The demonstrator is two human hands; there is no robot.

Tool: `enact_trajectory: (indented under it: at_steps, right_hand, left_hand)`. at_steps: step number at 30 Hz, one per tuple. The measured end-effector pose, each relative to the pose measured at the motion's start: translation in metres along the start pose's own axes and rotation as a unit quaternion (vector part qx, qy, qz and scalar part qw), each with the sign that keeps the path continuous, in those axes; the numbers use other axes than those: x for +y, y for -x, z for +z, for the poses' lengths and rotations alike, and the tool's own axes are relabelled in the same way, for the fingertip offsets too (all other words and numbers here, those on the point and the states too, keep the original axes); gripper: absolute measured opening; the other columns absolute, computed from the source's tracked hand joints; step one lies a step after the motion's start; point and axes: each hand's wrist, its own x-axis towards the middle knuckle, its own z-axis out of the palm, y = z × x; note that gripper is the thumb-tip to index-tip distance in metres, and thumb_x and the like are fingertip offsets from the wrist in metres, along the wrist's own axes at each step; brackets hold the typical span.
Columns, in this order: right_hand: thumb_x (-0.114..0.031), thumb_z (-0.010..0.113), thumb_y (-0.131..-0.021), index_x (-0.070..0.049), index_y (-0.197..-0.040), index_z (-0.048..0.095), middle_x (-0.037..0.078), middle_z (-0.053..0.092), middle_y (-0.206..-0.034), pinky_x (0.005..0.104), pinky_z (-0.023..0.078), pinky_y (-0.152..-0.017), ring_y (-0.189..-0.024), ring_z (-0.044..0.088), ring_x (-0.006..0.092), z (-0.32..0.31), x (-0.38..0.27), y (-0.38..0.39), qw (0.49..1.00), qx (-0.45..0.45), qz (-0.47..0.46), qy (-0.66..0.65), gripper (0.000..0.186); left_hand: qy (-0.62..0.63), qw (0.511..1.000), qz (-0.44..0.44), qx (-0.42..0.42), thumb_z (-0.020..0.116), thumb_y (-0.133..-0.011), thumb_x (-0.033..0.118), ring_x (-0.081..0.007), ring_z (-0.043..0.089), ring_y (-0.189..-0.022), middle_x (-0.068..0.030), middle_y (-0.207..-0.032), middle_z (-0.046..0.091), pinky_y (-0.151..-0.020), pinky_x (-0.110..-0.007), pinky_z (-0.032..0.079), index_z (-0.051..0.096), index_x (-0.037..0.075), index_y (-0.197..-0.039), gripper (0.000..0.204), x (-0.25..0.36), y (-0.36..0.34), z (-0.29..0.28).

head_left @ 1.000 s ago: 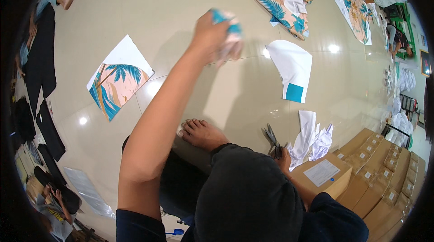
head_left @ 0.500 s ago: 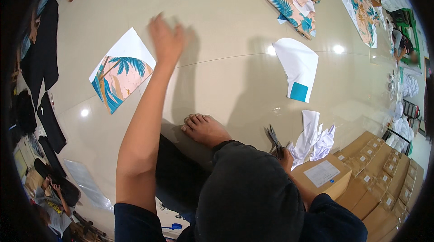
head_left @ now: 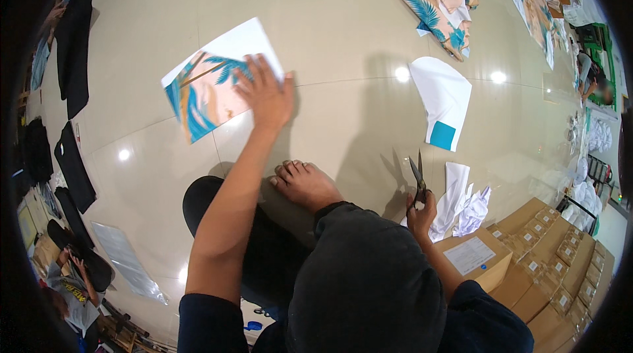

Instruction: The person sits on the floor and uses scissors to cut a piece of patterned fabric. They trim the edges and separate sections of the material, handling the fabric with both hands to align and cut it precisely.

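Observation:
A cut fabric piece (head_left: 206,97) lies on the floor at the upper left, printed with teal palm leaves on pale pink and bordered by white. My left hand (head_left: 269,94) rests on its right side with the fingers spread, covering part of the print. In my right hand (head_left: 422,213) is a pair of dark scissors (head_left: 417,175), held by the handles with the points up and the blades slightly apart. Beyond the scissors lies a white cut piece (head_left: 440,89) with a teal square (head_left: 442,134) at its near end.
White fabric scraps (head_left: 453,201) lie beside my right hand, against cardboard boxes (head_left: 537,267). A heap of printed fabric (head_left: 432,6) lies at the far right. Black garment pieces (head_left: 74,56) and a clear plastic sheet (head_left: 128,264) are along the left. Other people sit around the edges.
My left hand has come down onto the printed piece, which has shifted right and turned. My right hand has raised the scissors away from the white scraps.

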Motion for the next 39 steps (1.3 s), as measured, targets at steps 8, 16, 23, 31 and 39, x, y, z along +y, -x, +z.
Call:
enact_trajectory:
  at_steps: [8,16,23,31,39]
  right_hand:
    - [-0.022,0.090,-0.094,0.003,-0.113,0.073,0.011,0.074,-0.092,0.0347,0.058,-0.079,-0.082,0.072,0.0197,0.049,-0.103,-0.065,0.989,-0.025,-0.007,-0.149,0.036]
    - [-0.039,0.086,-0.099,0.000,-0.089,0.073,0.004,0.068,-0.071,0.0282,0.051,-0.058,-0.061,0.064,0.0115,0.057,-0.168,-0.096,0.858,-0.344,0.208,-0.318,0.043]
    - [-0.042,0.083,-0.101,-0.001,-0.091,0.071,0.005,0.068,-0.073,0.0300,0.052,-0.059,-0.061,0.064,0.0123,0.068,-0.163,-0.085,0.850,-0.372,0.201,-0.313,0.044]
    - [-0.040,0.087,-0.096,0.002,-0.093,0.073,0.008,0.071,-0.076,0.0357,0.055,-0.063,-0.067,0.070,0.0200,0.066,-0.152,-0.077,0.880,-0.360,0.178,-0.255,0.044]
    - [-0.034,0.098,-0.082,0.000,-0.095,0.067,0.019,0.074,-0.087,0.0470,0.059,-0.074,-0.081,0.073,0.0416,0.053,-0.134,-0.051,0.964,-0.242,-0.103,0.042,0.049]
  left_hand:
    - [0.337,0.932,0.113,-0.067,0.057,-0.111,0.035,-0.0589,0.014,-0.165,-0.0315,-0.179,0.024,-0.133,-0.070,0.015,0.029,-0.002,-0.172,0.077,0.081,0.003,-0.028]
    - [-0.035,0.998,0.032,0.029,0.052,-0.112,0.048,-0.0582,0.012,-0.167,-0.0314,-0.181,0.021,-0.131,-0.073,0.010,0.026,0.001,-0.175,0.083,-0.020,0.023,-0.026]
    - [-0.068,0.997,0.031,0.018,0.048,-0.113,0.054,-0.0552,0.010,-0.168,-0.0290,-0.183,0.018,-0.133,-0.072,0.009,0.023,0.002,-0.177,0.086,-0.027,0.014,-0.025]
    - [-0.009,0.999,0.037,0.037,0.054,-0.112,0.048,-0.0517,0.016,-0.167,-0.0292,-0.180,0.023,-0.135,-0.064,0.015,0.029,-0.001,-0.173,0.083,-0.032,0.004,-0.033]
    - [0.042,0.985,-0.135,0.100,0.074,-0.103,0.036,-0.0425,0.061,-0.132,-0.0234,-0.147,0.063,-0.107,-0.061,0.047,0.047,0.001,-0.158,0.071,-0.035,-0.001,-0.067]
